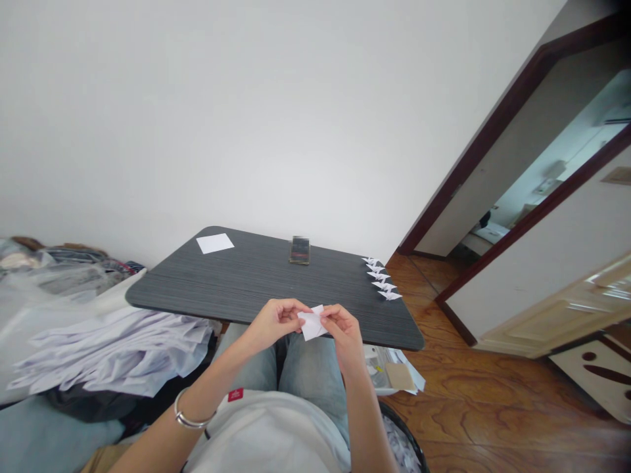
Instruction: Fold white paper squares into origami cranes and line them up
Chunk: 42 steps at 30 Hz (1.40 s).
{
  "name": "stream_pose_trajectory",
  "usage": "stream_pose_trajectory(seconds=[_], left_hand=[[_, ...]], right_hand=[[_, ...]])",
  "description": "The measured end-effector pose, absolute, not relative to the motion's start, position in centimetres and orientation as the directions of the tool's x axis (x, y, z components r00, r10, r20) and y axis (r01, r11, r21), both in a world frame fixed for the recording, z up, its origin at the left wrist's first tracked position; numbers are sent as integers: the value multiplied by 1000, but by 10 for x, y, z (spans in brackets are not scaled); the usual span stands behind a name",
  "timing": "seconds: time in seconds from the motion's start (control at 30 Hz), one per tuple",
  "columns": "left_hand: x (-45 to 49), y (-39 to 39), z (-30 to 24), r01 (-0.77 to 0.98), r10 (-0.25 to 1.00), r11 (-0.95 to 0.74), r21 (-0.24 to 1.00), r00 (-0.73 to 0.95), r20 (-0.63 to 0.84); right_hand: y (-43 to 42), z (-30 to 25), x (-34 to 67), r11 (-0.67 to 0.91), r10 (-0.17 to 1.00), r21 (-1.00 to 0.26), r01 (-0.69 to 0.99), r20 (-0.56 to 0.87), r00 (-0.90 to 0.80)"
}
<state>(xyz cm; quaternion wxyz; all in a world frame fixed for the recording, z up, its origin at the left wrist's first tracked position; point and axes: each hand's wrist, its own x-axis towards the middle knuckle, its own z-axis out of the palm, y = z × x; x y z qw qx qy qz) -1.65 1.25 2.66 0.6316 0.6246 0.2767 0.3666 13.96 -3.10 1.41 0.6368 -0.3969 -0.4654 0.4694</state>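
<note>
A small piece of folded white paper (311, 326) is held up between both hands, just over the near edge of the dark table (236, 276). My left hand (277, 322) pinches its left side between thumb and fingers. On the right side, my right hand (342, 326) grips the paper the same way, fingers closed. Several folded white paper cranes (383, 285) stand in a row along the table's right edge. At the back left of the tabletop lies a flat white sheet of paper (215, 243).
A phone on a stand (300, 250) is at the table's back edge, near the wall. Stacked white cloth or paper (118, 351) lies at lower left. Below the table's right side are a box of items (394, 371) and a bin (401, 443) with white scraps.
</note>
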Motion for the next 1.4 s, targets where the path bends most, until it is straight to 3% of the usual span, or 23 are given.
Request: stream_pose_trajectory(seconds=[0.33,0.63,1.1,1.4], left_hand=[[-16,11,33,-203,837,91,975,546,35],[-12,10,36,-279,850,105,955,524,60],[-17,12,36,-168,839,130,977,544,-19],[-17,11,37,-191,846,167,967,531,-41]], right_hand=[[-30,10,140,233,970,-932,-276,203,132],[-33,15,137,243,964,-944,-222,209,167],[-34,15,139,192,980,-952,-239,171,104],[-33,11,139,171,984,-945,-278,148,103]])
